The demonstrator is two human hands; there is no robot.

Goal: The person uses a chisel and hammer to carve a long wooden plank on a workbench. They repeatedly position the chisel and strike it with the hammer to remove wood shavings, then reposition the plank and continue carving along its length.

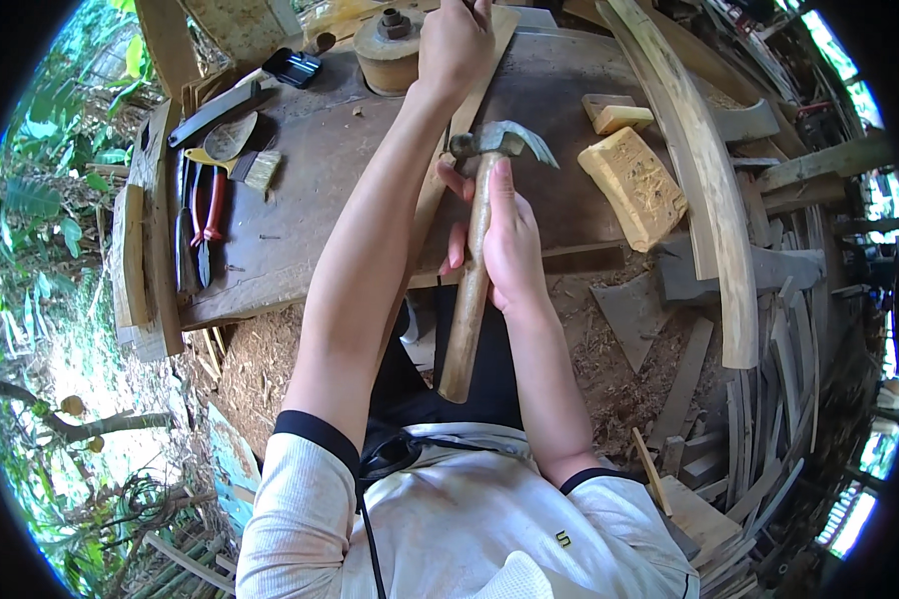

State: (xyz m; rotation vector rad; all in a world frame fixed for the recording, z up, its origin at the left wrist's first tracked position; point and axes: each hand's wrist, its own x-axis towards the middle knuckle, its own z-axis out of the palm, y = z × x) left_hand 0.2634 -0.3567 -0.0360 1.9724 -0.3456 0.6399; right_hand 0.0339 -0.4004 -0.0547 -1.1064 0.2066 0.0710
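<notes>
My right hand (514, 235) is closed round the wooden handle of a claw hammer (477, 230), thumb along the handle, metal head up and claw to the right. At the top edge, my left hand (456, 48) is stretched far forward over a long wooden strip (496, 62). Its fingers are curled and partly cut off by the frame, so what they hold is not clear. The strip runs toward me beneath my left forearm. Just left of that hand stands a round wooden block (385, 62) with a bolt and nut on top.
On the worktable (340, 150) at left lie red-handled pliers (208, 220), a paintbrush (255, 168), a black tray (292, 68) and a loose nail (269, 237). A yellowish wood block (636, 188) and long boards (714, 200) lie at right. Wood scraps and shavings cover the ground.
</notes>
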